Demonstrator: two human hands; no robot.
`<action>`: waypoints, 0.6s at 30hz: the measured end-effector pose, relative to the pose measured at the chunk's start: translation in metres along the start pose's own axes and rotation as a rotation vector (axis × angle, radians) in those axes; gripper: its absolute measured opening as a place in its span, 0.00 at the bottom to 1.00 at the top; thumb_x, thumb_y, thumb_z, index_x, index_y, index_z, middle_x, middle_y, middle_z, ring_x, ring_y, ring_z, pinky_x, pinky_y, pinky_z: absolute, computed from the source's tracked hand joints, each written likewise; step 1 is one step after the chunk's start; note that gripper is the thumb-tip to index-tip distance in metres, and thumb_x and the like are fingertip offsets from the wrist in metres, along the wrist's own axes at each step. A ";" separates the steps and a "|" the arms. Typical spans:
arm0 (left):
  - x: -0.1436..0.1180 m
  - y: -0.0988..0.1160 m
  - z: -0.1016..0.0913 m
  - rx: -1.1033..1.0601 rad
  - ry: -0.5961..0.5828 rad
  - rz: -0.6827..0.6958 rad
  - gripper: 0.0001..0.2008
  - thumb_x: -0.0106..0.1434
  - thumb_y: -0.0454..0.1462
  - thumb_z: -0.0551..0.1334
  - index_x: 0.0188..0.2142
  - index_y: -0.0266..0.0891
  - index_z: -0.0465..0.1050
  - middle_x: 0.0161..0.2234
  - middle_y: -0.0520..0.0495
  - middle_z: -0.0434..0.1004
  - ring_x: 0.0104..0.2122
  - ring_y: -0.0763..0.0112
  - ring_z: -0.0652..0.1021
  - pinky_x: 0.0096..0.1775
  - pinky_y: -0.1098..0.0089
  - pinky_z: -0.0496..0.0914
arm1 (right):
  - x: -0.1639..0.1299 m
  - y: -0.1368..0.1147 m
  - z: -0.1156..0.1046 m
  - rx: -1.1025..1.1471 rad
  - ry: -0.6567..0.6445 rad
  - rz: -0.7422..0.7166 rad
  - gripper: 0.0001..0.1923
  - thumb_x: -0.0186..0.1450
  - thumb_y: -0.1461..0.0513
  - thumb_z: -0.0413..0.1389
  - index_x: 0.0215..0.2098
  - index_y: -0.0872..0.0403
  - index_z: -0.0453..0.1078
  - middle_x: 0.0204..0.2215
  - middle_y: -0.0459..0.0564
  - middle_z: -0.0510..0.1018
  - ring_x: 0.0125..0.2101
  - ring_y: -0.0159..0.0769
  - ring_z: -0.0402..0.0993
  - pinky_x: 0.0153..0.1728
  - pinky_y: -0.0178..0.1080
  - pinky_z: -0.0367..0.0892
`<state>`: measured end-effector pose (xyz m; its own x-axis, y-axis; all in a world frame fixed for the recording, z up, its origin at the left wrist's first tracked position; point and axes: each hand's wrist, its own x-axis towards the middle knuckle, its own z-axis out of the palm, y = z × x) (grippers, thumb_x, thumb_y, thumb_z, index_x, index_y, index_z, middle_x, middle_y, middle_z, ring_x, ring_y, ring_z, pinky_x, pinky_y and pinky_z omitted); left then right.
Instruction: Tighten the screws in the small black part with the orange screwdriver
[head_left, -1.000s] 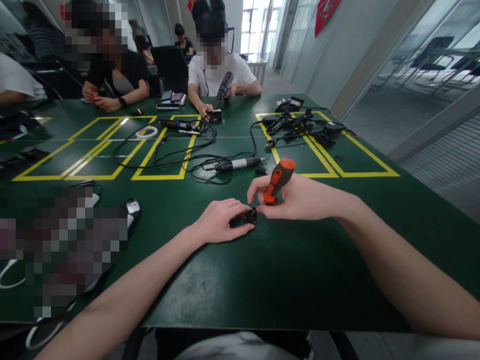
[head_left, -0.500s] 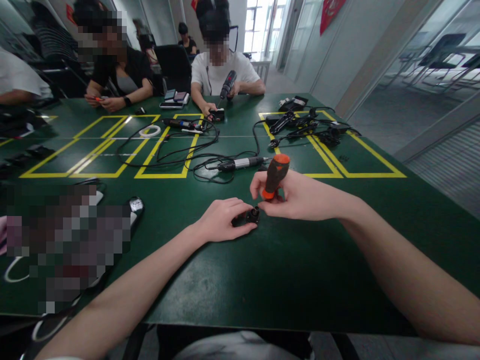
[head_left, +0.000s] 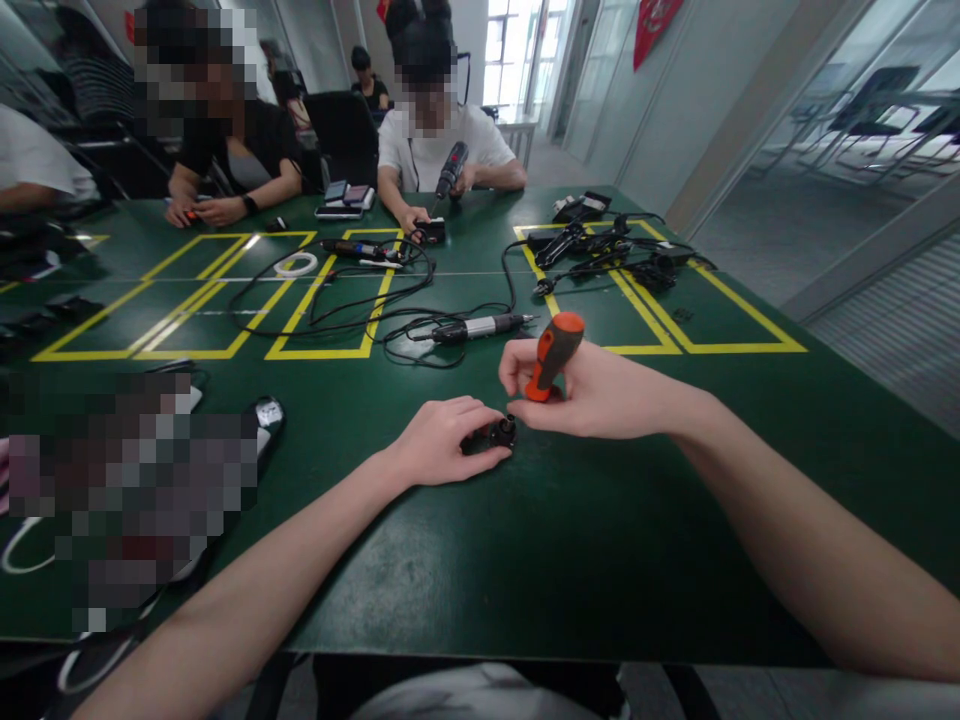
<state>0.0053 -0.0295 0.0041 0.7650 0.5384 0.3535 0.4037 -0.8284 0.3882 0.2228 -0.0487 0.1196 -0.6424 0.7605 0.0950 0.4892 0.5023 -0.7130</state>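
Observation:
My left hand [head_left: 454, 440] rests on the green table and grips a small black part [head_left: 502, 432] between thumb and fingers. The part's exact kind is not clear; a short round post stands up from it. In my right hand [head_left: 577, 385] is a screwdriver [head_left: 557, 350] with an orange and dark grey handle, tilted with its butt up and to the right. My right fingers wrap the lower handle, just above and right of the black part. Its tip is hidden, so I cannot tell whether it touches the part.
Beyond my hands lies an electric screwdriver [head_left: 472, 329] with a looping black cable. Black cables and adapters [head_left: 600, 250] pile up at the back right. Blurred-out items [head_left: 172, 480] lie at the left. Across the table a person [head_left: 450, 150] holds a power drill [head_left: 451, 170].
The screwdriver handle leans slightly more to the right and has turned, showing more orange on its side. My left hand keeps its grip on the black part. The whole view has shifted slightly.

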 end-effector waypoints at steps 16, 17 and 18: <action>0.000 -0.001 0.002 -0.006 -0.012 -0.012 0.16 0.70 0.49 0.62 0.46 0.38 0.77 0.35 0.47 0.79 0.34 0.68 0.78 0.37 0.70 0.71 | -0.005 0.010 -0.002 0.059 -0.066 0.070 0.05 0.62 0.61 0.59 0.36 0.52 0.70 0.24 0.40 0.67 0.25 0.31 0.63 0.28 0.35 0.61; 0.000 -0.001 0.002 -0.006 -0.012 -0.015 0.17 0.70 0.49 0.61 0.46 0.38 0.77 0.35 0.47 0.79 0.34 0.68 0.78 0.37 0.70 0.71 | -0.005 0.011 -0.002 0.054 -0.061 0.077 0.05 0.62 0.61 0.59 0.37 0.52 0.70 0.24 0.40 0.68 0.25 0.31 0.63 0.28 0.35 0.61; 0.000 -0.001 0.002 -0.008 -0.015 -0.018 0.17 0.70 0.49 0.61 0.46 0.38 0.77 0.35 0.47 0.79 0.34 0.68 0.78 0.37 0.70 0.71 | -0.006 0.011 -0.003 0.050 -0.060 0.084 0.06 0.62 0.61 0.60 0.38 0.52 0.70 0.24 0.40 0.68 0.25 0.31 0.63 0.28 0.35 0.60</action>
<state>0.0054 -0.0290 0.0022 0.7647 0.5512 0.3336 0.4138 -0.8171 0.4014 0.2334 -0.0464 0.1133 -0.6351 0.7724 -0.0068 0.5135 0.4156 -0.7507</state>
